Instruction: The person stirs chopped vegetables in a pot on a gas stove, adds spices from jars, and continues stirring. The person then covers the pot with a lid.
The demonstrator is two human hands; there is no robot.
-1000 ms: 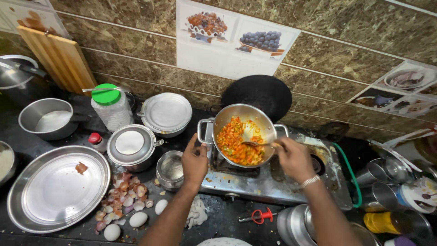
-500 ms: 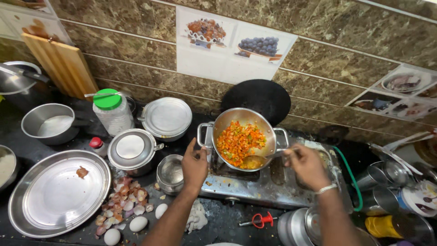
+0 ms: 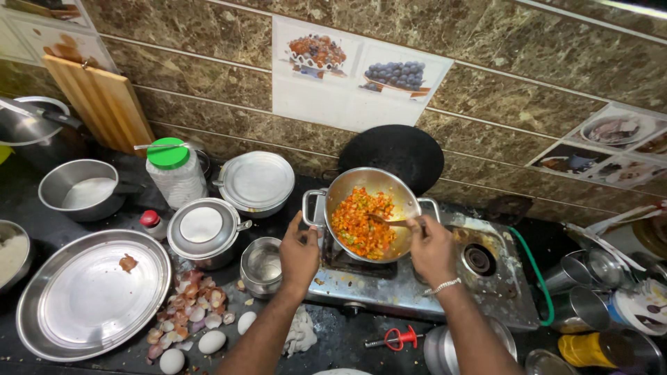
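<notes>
Steel pan [image 3: 372, 208] of chopped vegetables sits on the stove [image 3: 417, 278], left burner. Left hand [image 3: 299, 253] grips pan's left handle; right hand [image 3: 431, 250], at pan's right rim, closed on spoon [image 3: 389, 222], whose handle runs left-right into the food.

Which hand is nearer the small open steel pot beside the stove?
Left. The left hand rests just right of the small open steel pot; the right hand is farther right, past the pan.
</notes>
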